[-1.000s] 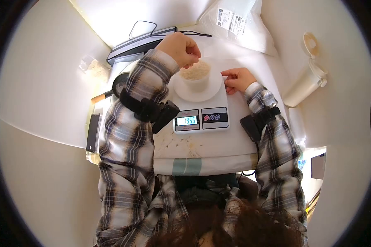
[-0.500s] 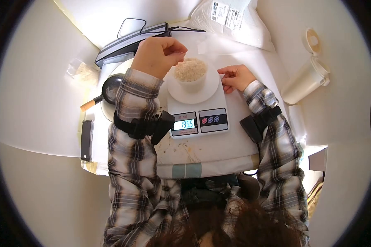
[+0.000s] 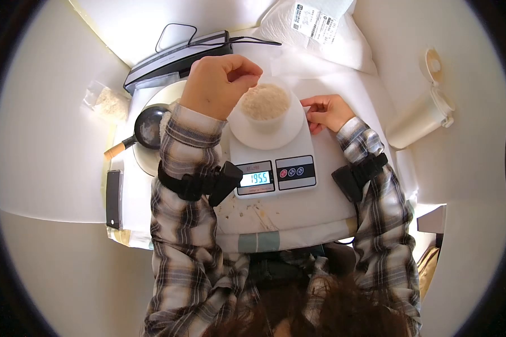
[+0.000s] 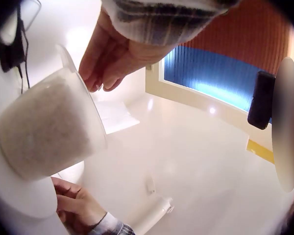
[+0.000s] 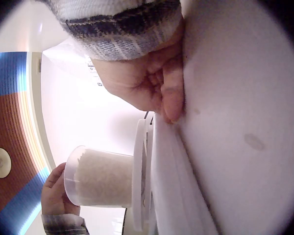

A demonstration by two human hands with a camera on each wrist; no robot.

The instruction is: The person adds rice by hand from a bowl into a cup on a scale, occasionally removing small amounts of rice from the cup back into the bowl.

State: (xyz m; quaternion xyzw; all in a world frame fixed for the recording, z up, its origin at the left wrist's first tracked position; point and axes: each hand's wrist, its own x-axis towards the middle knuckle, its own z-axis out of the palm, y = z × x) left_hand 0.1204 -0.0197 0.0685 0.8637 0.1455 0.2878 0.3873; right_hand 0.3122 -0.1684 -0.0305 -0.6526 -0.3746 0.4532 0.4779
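Observation:
A clear cup of white, rice-like grains (image 3: 265, 102) stands on the round white platform (image 3: 247, 135) of a kitchen scale, whose lit display (image 3: 257, 178) reads 195.5. My left hand (image 3: 216, 84) is raised at the cup's upper left, thumb and fingertips pinched together near the rim. In the left wrist view a tiny whitish bit, seemingly grain, shows between the fingertips of that hand (image 4: 112, 56). My right hand (image 3: 327, 112) touches the scale's right edge beside the platform, its fingers bent; in the right wrist view this hand (image 5: 147, 81) lies low against the scale's side.
Left of the scale, a black pan (image 3: 148, 128) with a wooden handle lies on a pale round dish, near a bagged portion of grains (image 3: 109, 105) and a phone (image 3: 114, 199). A black device (image 3: 177, 59), a large white bag (image 3: 320, 42) and an open-lidded container (image 3: 419, 121) stand farther out.
My left hand has shifted left relative to the cup since the earliest frame, its fingertips still pinched. The right hand stays at the scale's edge, and the display is unchanged. The head view has shifted slightly.

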